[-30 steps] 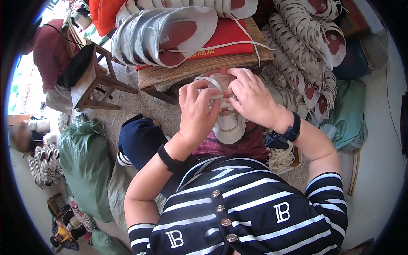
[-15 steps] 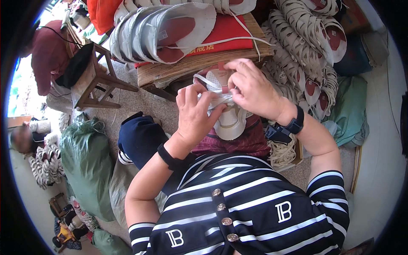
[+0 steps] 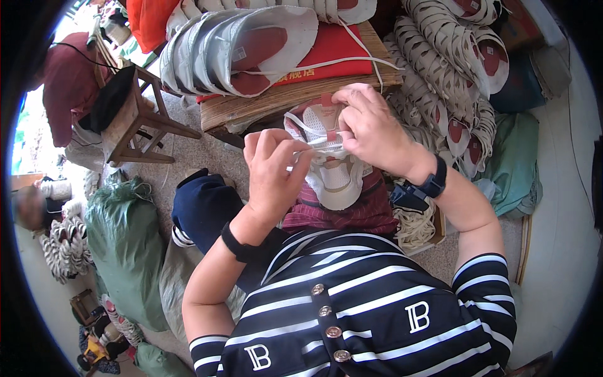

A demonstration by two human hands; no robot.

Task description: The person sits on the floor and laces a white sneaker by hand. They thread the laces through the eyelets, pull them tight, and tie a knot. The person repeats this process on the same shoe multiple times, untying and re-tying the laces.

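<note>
At far left, a bulging green sack point(image 3: 122, 251) lies on its side of the floor, with a wooden stool point(image 3: 138, 116) beyond it. Next, a tabletop point(image 3: 220, 116) carries a nested row of white shoe uppers point(image 3: 270, 44). The left hand point(image 3: 271, 173) pinches a white lace point(image 3: 325, 148) between thumb and bent fingers. The lace runs across the shoe upper point(image 3: 336, 190), which lies on maroon cloth point(image 3: 377, 210) in the lap, just below the tabletop's edge, its toe toward the wearer. The upper is judged light and pliant, rather firmer at the toe, and not fragile; its side or the edge of its tongue would offer the surest hold. The lace is probably limp and a little slippery, best pinched close to its end. The right hand point(image 3: 380, 133) rests bent over the upper's right side; whether its thumb also grips the lace cannot be told. Farther right stand a box of pale laces point(image 3: 419, 227) and long nested stacks of cream uppers point(image 3: 433, 53), beside a green bundle point(image 3: 518, 160)
</note>
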